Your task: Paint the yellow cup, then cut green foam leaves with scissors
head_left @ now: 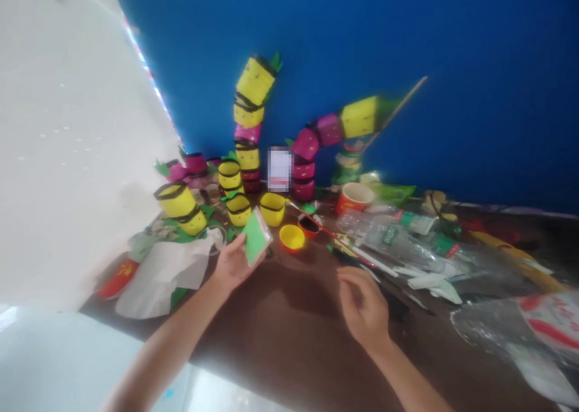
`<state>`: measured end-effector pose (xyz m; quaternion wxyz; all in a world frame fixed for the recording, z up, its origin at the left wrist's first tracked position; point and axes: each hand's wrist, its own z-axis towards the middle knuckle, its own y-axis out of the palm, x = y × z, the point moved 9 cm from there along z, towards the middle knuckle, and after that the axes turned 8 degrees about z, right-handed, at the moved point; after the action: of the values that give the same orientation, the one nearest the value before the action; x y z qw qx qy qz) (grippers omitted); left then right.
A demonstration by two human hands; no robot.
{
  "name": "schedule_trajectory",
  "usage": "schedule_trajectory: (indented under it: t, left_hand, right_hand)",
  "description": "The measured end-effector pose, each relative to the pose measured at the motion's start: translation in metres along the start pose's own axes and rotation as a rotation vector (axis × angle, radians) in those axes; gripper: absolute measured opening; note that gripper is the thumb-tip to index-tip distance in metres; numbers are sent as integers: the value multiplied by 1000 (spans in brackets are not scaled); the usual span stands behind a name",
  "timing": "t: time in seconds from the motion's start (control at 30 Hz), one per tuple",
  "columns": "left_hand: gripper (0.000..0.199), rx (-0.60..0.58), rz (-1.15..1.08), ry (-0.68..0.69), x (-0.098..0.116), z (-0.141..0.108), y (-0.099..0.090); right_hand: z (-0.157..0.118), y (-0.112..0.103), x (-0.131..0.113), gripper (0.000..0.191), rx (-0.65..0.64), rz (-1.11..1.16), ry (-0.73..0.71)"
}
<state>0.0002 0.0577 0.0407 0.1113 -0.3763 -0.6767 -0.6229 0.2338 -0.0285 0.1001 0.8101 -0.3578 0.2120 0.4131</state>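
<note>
Head: hands (233,262) apart (left holding green pack (257,241)); tabletop (275,339) between.

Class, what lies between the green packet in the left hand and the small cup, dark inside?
In the head view, a small yellow-lined cup appears between the green packet and the dark cup.

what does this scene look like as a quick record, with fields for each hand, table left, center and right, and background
left hand: holds a flat green pad
right hand: loosely curled, no object visible in it
table left: white sheet, black-banded yellow cups
table center: small yellow-lined bowl
table right: clear plastic bottles
background: blue wall, curved yellow-and-magenta stacks
unclear: pixelated panel
</note>
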Motion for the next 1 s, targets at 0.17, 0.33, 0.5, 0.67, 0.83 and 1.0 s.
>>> schedule_trajectory:
  t: [0.17, 0.33, 0.5, 0.67, 0.83, 1.0]
  left_hand:
    - [17, 45, -13, -46, -6, -4, 6]
    - [12, 97, 29, -79, -13, -4, 12]
    - [8, 127, 38, -56, -13, -5, 13]
    - [8, 119, 55, -65, -13, -5, 12]
    - [11, 113, 57, -52, -10, -3, 11]
    - [13, 97, 55, -30, -5, -4, 16]
  right_hand:
    - [-7, 36, -13, 16, -306, -17, -93]
    - [-13, 55, -21, 21, -444, -86, -133]
    - [-23, 71, -29, 33, -581, -306, -112]
    - [-37, 85, -47, 37, -751, -273, -214]
    - [-32, 81, -39, 38, -690, -302, -151]
    - [-27, 85, -34, 42, -624, -382, -78]
